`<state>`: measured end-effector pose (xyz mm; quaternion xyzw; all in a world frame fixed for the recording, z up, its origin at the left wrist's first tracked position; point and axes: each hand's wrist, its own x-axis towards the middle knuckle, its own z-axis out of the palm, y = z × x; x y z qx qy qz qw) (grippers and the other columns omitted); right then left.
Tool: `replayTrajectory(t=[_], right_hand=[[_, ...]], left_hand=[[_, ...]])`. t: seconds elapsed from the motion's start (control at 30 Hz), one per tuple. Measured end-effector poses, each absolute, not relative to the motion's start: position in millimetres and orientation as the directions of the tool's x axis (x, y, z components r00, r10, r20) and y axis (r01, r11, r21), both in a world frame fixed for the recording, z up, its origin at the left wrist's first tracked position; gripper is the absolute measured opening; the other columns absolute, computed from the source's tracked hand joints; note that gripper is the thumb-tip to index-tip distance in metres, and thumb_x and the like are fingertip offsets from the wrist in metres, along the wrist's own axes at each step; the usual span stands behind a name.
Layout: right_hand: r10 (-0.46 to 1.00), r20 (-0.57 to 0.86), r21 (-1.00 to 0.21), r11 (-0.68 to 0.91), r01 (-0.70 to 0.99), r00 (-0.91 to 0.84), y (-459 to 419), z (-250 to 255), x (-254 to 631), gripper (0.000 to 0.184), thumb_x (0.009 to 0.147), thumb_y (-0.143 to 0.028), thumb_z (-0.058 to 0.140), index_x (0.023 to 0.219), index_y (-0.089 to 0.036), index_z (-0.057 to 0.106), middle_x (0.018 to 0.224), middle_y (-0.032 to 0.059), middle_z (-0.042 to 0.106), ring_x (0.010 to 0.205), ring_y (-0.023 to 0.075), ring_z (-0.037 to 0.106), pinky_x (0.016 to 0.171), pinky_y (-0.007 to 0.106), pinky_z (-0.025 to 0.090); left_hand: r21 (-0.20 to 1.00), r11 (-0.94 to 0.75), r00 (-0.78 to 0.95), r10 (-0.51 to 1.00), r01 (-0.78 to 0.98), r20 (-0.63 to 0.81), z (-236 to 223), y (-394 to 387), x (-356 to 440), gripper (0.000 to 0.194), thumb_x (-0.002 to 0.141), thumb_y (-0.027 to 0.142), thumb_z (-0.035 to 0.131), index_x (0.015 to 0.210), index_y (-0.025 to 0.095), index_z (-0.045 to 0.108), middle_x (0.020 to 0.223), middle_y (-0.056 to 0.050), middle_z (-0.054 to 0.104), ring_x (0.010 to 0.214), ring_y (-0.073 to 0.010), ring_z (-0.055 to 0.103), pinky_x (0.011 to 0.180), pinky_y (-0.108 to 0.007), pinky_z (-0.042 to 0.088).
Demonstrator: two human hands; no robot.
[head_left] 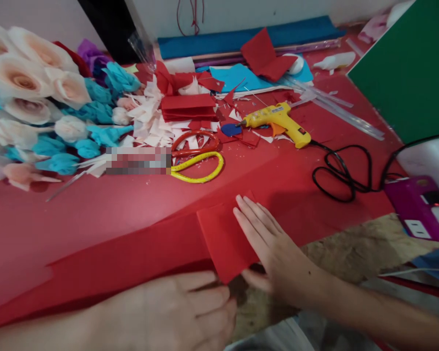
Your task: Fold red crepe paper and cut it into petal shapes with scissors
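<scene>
My right hand lies with its fingers stretched out flat on a folded red paper panel. Its thumb sits lower down, at the panel's near edge. From that panel a long strip of red paper runs to the left along the front of the table. My left hand is below the strip, close to the panel's near corner. Its fingers point right, loosely bent and a little apart, and their tips are partly hidden; I see nothing held in them.
Scissors with a red and a yellow handle lie beyond the strip. A yellow glue gun trails a black cable. Paper flowers crowd the left. Paper scraps, a green board and a purple box are also there.
</scene>
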<state>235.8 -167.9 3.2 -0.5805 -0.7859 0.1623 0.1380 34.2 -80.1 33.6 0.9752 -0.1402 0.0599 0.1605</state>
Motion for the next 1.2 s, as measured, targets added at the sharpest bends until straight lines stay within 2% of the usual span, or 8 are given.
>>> replayTrajectory(t=[0.2,0.37,0.53,0.73,0.9,1.2], right_hand=[[0.955,0.008,-0.291,0.287,0.912,-0.298,-169,-2,232,0.077,0.079,-0.047,0.05,0.135,0.003,0.034,0.145,0.0237,0.027,0.137,0.0317,0.014,0.11,0.048,0.023],[0.958,-0.007,-0.235,0.278,0.932,-0.288,-168,0,229,0.085,0.077,-0.056,0.05,0.134,0.005,0.035,0.144,0.0258,0.027,0.136,0.034,0.017,0.109,0.049,0.024],[0.96,-0.016,-0.186,0.272,0.944,-0.28,-167,0,227,0.081,0.08,-0.053,0.048,0.134,0.005,0.034,0.144,0.0275,0.026,0.135,0.0355,0.019,0.107,0.05,0.027],[0.971,-0.025,-0.147,0.231,0.962,-0.237,-166,-2,225,0.077,0.083,-0.053,0.042,0.135,0.004,0.032,0.145,0.0257,0.026,0.136,0.0351,0.019,0.107,0.052,0.027],[0.959,0.002,-0.117,0.281,0.953,-0.283,-168,1,225,0.08,0.082,-0.054,0.043,0.134,0.005,0.033,0.143,0.0271,0.029,0.135,0.0362,0.02,0.105,0.053,0.027],[0.923,0.002,-0.134,0.381,0.915,-0.385,-167,-1,218,0.08,0.085,-0.058,0.033,0.134,0.006,0.033,0.144,0.0243,0.03,0.136,0.0325,0.019,0.11,0.045,0.018]], left_hand=[[0.261,-0.918,0.952,-0.266,-0.297,0.149,37,-82,28,0.034,0.092,0.016,0.033,0.102,0.026,0.064,0.107,0.009,0.067,0.093,-0.01,0.058,0.091,-0.023,0.043],[0.245,-0.937,0.961,-0.209,-0.25,0.182,32,-80,22,0.035,0.092,0.015,0.032,0.099,0.024,0.065,0.109,0.007,0.067,0.095,-0.0115,0.058,0.093,-0.027,0.042],[0.188,-0.965,0.967,-0.145,-0.185,0.208,20,-76,15,0.028,0.09,0.015,0.041,0.107,0.02,0.063,0.118,0.002,0.063,0.11,-0.0141,0.053,0.107,-0.033,0.031],[0.174,-0.978,0.98,0.14,0.115,0.139,8,-71,17,0.037,0.088,0.023,0.045,0.122,0.012,0.051,0.133,-0.006,0.051,0.126,-0.0208,0.041,0.113,-0.041,0.017],[0.208,-0.965,0.979,0.182,0.161,0.089,5,-68,19,0.039,0.088,0.024,0.045,0.123,0.011,0.051,0.136,-0.006,0.048,0.13,-0.0192,0.036,0.115,-0.041,0.008],[0.204,-0.962,0.981,0.194,0.183,0.032,4,-66,22,0.047,0.09,0.032,0.041,0.13,0.009,0.044,0.14,-0.008,0.041,0.131,-0.0209,0.034,0.115,-0.041,0.0]])
